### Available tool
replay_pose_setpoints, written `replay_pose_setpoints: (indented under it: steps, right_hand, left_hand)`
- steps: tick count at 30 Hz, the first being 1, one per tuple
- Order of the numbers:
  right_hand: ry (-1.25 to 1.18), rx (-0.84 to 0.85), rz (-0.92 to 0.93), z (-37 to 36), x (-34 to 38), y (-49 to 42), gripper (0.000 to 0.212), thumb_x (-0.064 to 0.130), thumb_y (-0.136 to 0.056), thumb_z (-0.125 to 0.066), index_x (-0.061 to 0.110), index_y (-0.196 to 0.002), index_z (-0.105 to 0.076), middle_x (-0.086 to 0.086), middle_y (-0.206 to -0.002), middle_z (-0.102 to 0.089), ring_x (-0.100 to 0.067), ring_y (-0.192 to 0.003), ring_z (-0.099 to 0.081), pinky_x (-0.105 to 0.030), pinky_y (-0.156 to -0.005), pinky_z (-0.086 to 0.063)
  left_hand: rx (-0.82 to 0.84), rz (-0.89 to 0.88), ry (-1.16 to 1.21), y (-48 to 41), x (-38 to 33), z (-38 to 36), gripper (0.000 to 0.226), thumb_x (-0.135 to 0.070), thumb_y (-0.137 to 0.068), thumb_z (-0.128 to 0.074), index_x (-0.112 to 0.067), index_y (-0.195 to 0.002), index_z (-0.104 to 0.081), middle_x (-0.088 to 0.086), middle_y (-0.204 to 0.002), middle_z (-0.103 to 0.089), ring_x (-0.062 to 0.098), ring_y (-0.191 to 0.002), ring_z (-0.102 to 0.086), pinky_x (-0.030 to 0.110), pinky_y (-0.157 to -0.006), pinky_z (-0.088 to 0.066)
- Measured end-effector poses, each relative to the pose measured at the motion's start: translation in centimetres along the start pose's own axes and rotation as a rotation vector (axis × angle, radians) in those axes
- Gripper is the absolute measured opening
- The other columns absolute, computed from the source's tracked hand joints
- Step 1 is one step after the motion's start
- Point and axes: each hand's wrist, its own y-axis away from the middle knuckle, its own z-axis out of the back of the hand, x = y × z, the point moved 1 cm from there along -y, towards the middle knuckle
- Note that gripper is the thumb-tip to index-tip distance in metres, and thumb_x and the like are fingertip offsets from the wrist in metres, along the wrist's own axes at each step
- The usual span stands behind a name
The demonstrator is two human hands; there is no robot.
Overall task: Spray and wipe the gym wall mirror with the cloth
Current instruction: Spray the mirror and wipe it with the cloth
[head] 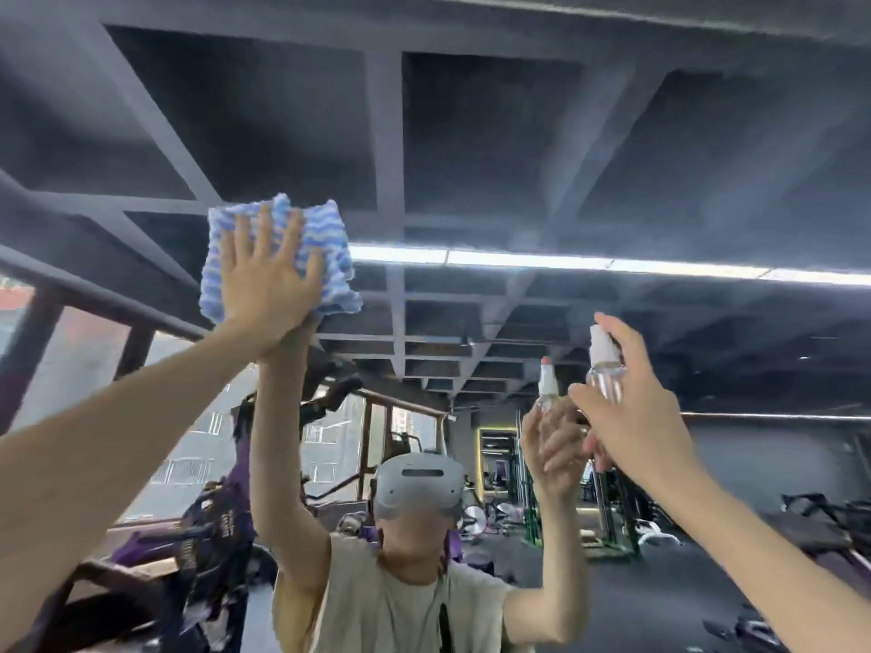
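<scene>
Up on the left, presses the blue-and-white striped cloth (325, 238) flat against the mirror (471, 157) with the left hand (266, 282), fingers spread and straight — palm covering the cloth's middle. On the right, grips a small clear spray bottle (605, 372) in the right hand (634, 412), forefinger over the white nozzle; lower half hidden behind the fingers. Hard to find the mirror's edges — reflected gym machines (612, 520) dim and blurred far back.

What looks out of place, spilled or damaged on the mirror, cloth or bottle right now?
Nothing stands out. The left hand presses the cloth flat against the mirror, and the right hand holds the spray bottle upright. No crack, drip or spill shows on its surface.
</scene>
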Motion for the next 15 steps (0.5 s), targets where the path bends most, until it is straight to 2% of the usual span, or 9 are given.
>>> replay_pose_setpoints:
  steps: [2, 4, 6, 7, 8, 10, 11, 12, 15]
  right_hand:
    - [-0.030, 0.017, -0.011, -0.7, 0.3, 1.3, 0.063, 0.012, -0.094, -0.058, 0.039, -0.144, -0.031, -0.003, -0.079, -0.062, -0.020, -0.048, -0.060, -0.032, -0.046, -0.054]
    - [-0.036, 0.059, -0.012, -1.9, 1.0, 2.5, 0.062, 0.007, -0.093, -0.057, 0.037, -0.142, -0.033, -0.004, -0.076, -0.061, -0.014, -0.043, -0.057, -0.025, -0.040, -0.049]
    - [-0.027, 0.088, 0.009, -2.7, 2.0, 3.3, 0.062, 0.002, -0.091, -0.057, 0.036, -0.139, -0.036, -0.005, -0.072, -0.061, -0.009, -0.037, -0.054, -0.017, -0.036, -0.041]
    - [-0.032, 0.094, 0.026, -3.1, 2.3, 3.5, 0.063, 0.000, -0.091, -0.056, 0.036, -0.139, -0.036, -0.006, -0.072, -0.060, -0.009, -0.037, -0.052, -0.018, -0.037, -0.042]
    - [-0.053, 0.097, 0.036, -3.2, 2.7, 3.6, 0.064, -0.001, -0.090, -0.056, 0.037, -0.138, -0.037, -0.007, -0.073, -0.059, -0.010, -0.039, -0.052, -0.021, -0.038, -0.045]
    - [-0.099, 0.098, 0.050, -3.4, 3.3, 4.0, 0.066, -0.001, -0.090, -0.057, 0.043, -0.135, -0.036, -0.008, -0.075, -0.057, -0.016, -0.044, -0.054, -0.031, -0.040, -0.050]
    - [-0.097, 0.116, 0.073, -3.6, 3.7, 4.4, 0.065, 0.000, -0.091, -0.057, 0.045, -0.133, -0.035, -0.007, -0.074, -0.057, -0.016, -0.045, -0.054, -0.031, -0.040, -0.050]
    - [-0.083, 0.147, 0.102, -3.9, 3.9, 4.9, 0.065, 0.000, -0.091, -0.057, 0.046, -0.132, -0.035, -0.006, -0.072, -0.057, -0.013, -0.043, -0.055, -0.025, -0.038, -0.047]
    - [-0.069, 0.213, 0.134, -4.7, 4.0, 6.3, 0.062, 0.000, -0.092, -0.054, 0.037, -0.137, -0.035, -0.001, -0.067, -0.058, -0.008, -0.043, -0.058, -0.017, -0.040, -0.043]
  left_hand:
    - [0.008, -0.133, -0.033, 4.2, -2.2, 0.0, 0.067, -0.060, -0.095, -0.012, -0.030, -0.155, -0.012, 0.008, -0.163, -0.005, 0.034, -0.149, 0.001, 0.047, -0.120, 0.002]
    - [0.078, -0.493, -0.047, 9.9, -5.3, -0.6, 0.067, -0.063, -0.094, -0.003, -0.034, -0.154, -0.007, 0.005, -0.163, -0.001, 0.030, -0.149, 0.006, 0.046, -0.120, 0.005]
    - [0.161, -0.832, -0.073, 14.7, -7.3, -0.9, 0.063, -0.060, -0.096, -0.011, -0.035, -0.153, -0.012, 0.004, -0.162, -0.007, 0.030, -0.149, -0.001, 0.047, -0.120, 0.000]
    - [0.164, -0.911, -0.078, 15.0, -7.1, -0.8, 0.061, -0.059, -0.097, -0.016, -0.034, -0.153, -0.016, 0.004, -0.162, -0.011, 0.030, -0.149, -0.005, 0.046, -0.120, -0.002]
    - [0.147, -0.895, -0.072, 14.4, -6.3, -0.8, 0.060, -0.058, -0.098, -0.016, -0.033, -0.153, -0.017, 0.003, -0.161, -0.013, 0.028, -0.149, -0.007, 0.046, -0.120, -0.003]
    - [0.108, -0.616, -0.033, 11.7, -2.9, -0.6, 0.059, -0.057, -0.099, -0.008, -0.033, -0.153, -0.014, 0.003, -0.162, -0.012, 0.026, -0.149, -0.005, 0.043, -0.121, -0.003]
    - [0.076, -0.429, 0.002, 10.5, -0.7, -0.1, 0.059, -0.054, -0.099, -0.007, -0.030, -0.153, -0.016, 0.005, -0.162, -0.014, 0.027, -0.149, -0.006, 0.043, -0.121, -0.004]
    - [0.043, -0.279, 0.038, 9.8, 1.8, 0.3, 0.059, -0.049, -0.100, -0.010, -0.025, -0.152, -0.020, 0.008, -0.161, -0.017, 0.029, -0.149, -0.009, 0.043, -0.121, -0.005]
    - [0.016, -0.095, 0.065, 10.2, 7.3, 1.5, 0.057, -0.026, -0.096, -0.025, -0.013, -0.152, -0.025, 0.015, -0.159, -0.019, 0.032, -0.148, -0.011, 0.039, -0.120, -0.002]
